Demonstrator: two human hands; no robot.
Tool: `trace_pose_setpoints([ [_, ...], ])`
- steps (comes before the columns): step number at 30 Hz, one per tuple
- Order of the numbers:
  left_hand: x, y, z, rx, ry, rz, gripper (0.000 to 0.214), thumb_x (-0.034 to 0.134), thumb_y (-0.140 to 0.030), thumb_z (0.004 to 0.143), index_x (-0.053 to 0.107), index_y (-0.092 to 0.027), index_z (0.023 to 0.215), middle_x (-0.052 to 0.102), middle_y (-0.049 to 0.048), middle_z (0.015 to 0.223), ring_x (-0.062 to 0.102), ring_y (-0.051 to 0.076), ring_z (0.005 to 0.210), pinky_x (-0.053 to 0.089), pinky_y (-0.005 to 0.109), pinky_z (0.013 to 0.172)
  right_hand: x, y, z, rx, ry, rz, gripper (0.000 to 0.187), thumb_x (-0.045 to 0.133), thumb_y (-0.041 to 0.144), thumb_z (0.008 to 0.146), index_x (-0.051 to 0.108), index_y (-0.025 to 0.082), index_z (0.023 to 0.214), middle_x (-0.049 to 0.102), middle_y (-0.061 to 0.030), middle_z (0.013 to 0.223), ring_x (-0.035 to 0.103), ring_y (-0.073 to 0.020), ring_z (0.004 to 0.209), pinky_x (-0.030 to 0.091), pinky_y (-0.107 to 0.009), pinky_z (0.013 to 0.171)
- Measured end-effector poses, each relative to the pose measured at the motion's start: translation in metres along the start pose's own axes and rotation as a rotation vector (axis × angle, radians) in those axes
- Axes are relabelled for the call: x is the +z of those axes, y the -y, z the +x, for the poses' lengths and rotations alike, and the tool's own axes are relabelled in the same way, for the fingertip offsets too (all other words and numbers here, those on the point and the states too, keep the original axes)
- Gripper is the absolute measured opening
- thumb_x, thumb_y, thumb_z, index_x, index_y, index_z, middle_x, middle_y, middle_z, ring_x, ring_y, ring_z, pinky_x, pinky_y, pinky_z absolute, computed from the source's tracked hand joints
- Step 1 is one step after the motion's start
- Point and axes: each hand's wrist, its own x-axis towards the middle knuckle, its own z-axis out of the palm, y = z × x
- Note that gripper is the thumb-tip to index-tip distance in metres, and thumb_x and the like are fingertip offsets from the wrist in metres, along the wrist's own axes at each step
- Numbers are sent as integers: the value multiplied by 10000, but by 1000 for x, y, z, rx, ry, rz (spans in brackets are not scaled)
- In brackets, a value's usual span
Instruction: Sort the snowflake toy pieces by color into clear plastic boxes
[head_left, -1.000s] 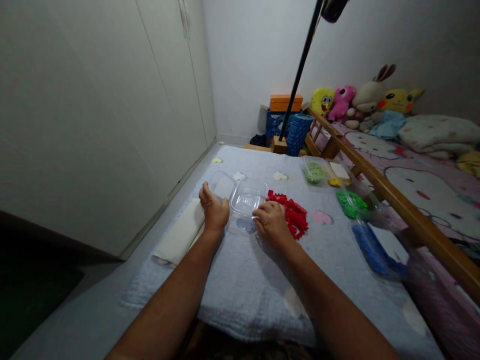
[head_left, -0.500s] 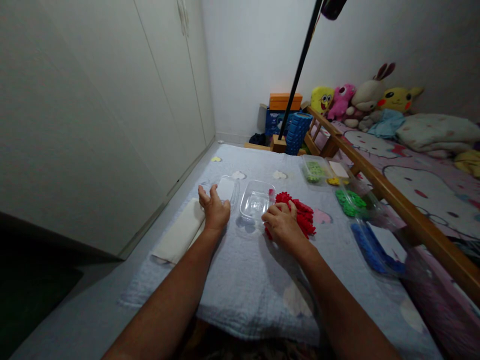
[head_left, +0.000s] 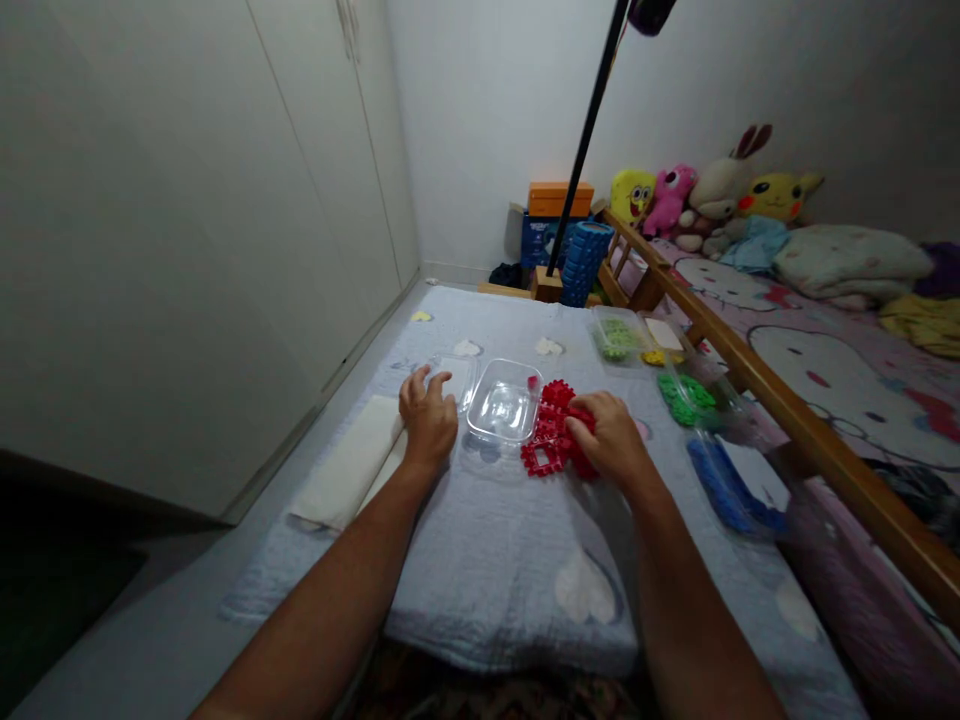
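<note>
A clear plastic box (head_left: 504,405) sits on the pale blue blanket (head_left: 495,540), with its clear lid (head_left: 454,378) lying just left of it. My left hand (head_left: 426,420) rests beside the lid with fingers loosely curled, touching its near edge. A heap of red toy pieces (head_left: 550,432) lies right of the box. My right hand (head_left: 611,436) is cupped over the right side of that heap, fingers closed on the red pieces.
Along the blanket's right side lie a clear box of green pieces (head_left: 615,338), yellow pieces (head_left: 654,357), loose green pieces (head_left: 684,398) and blue pieces (head_left: 726,488). A wooden bed rail (head_left: 780,410) runs on the right, with plush toys (head_left: 705,195) behind. A folded white cloth (head_left: 351,462) lies left, by the wardrobe.
My right hand has left the clear box and moved right onto the red heap, gathering it. My left hand let go of the lid's far side and rests at its near edge.
</note>
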Motion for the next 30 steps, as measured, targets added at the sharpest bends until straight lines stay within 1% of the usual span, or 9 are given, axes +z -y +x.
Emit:
trace_pose_setpoints([
  [3, -6, -5, 0, 80, 20, -175, 288, 517, -281, 944, 677, -190, 1165, 635, 151, 1283, 572, 307, 1272, 434, 504, 1137, -12, -34, -8, 174, 57, -116, 147, 638, 297, 887, 714, 185, 943, 686, -97, 946, 614, -255, 921, 445, -370, 860],
  [5, -8, -8, -1, 79, 72, -276, 291, 538, -348, 944, 671, -185, 1146, 658, 126, 1181, 640, 265, 1076, 516, 451, 1014, -13, -48, -16, 210, 141, -131, 125, 678, 283, 830, 694, 194, 917, 682, -82, 932, 621, -254, 921, 440, -352, 830],
  [8, -7, -12, -5, 10, 141, -365, 342, 597, -399, 907, 659, -177, 1161, 670, 84, 1056, 630, 199, 837, 542, 382, 853, -6, -56, -27, 207, 206, -102, 82, 677, 231, 776, 658, 208, 852, 675, -65, 889, 618, -248, 882, 426, -335, 764],
  [12, -1, -13, -7, -110, 226, -469, 411, 652, -385, 839, 635, -180, 1194, 643, 2, 870, 579, 149, 676, 493, 303, 694, 0, -53, -31, 185, 164, -70, 50, 644, 181, 758, 642, 215, 795, 657, -59, 816, 590, -229, 786, 401, -334, 707],
  [17, 4, -10, -7, -185, 259, -574, 426, 670, -344, 777, 620, -174, 1164, 569, -56, 709, 566, 143, 637, 440, 269, 642, -5, -24, -17, 166, 54, 6, 189, 641, 179, 781, 695, 191, 961, 693, -69, 942, 618, -225, 882, 453, -334, 807],
  [21, 3, -14, -10, -208, 287, -635, 459, 675, -345, 766, 596, -174, 1185, 525, -83, 643, 518, 131, 589, 392, 248, 598, 0, 17, 0, 30, 18, 180, 317, 621, 144, 821, 672, 198, 1130, 697, -78, 1085, 644, -217, 979, 481, -331, 887],
  [23, 1, -16, -11, -216, 304, -648, 472, 672, -345, 764, 585, -174, 1196, 502, -94, 615, 492, 126, 568, 371, 241, 581, 7, 38, 8, -44, 55, 188, 346, 628, 105, 813, 658, 189, 1148, 700, -91, 1124, 637, -224, 1021, 473, -334, 911],
  [26, -1, -18, -13, -239, 336, -656, 505, 653, -322, 754, 568, -170, 1229, 474, -107, 584, 454, 119, 525, 334, 234, 548, 18, 62, 16, -99, 134, 73, 259, 635, 93, 840, 670, 183, 1080, 713, -103, 1132, 614, -243, 1040, 436, -352, 926],
  [30, -1, -17, -15, -247, 370, -629, 569, 620, -258, 710, 562, -153, 1265, 442, -119, 553, 424, 113, 486, 295, 228, 523, 25, 77, 23, -62, 264, -67, 134, 649, 151, 902, 703, 174, 1023, 742, -104, 1094, 610, -252, 1012, 388, -362, 893],
])
